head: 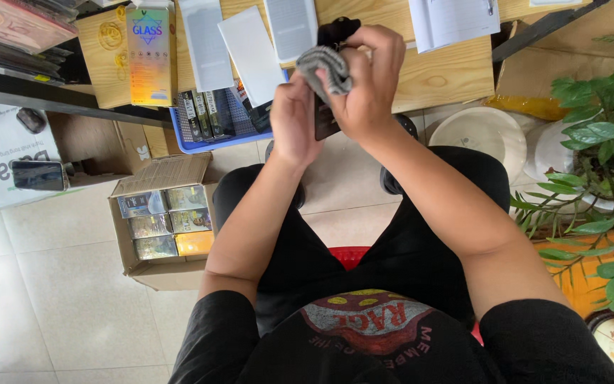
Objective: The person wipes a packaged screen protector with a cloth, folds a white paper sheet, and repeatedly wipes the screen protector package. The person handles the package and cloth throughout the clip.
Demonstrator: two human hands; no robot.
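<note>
The right hand (pixel 371 85) is closed round a crumpled grey striped cloth (pixel 327 67), pressing it onto a dark flat phone-like slab (pixel 325 117) that the left hand (pixel 294 121) grips from the side, both raised before the pale wooden desk (pixel 442 71). It looks like the wiping step; further rubbing would call for a steady left grip. A cardboard box of small packets (pixel 161 220) sits on the floor.

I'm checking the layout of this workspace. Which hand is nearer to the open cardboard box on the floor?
Left. The left hand is up and to the right of the cardboard box, while the right hand, holding a grey cloth, is farther right still.
</note>
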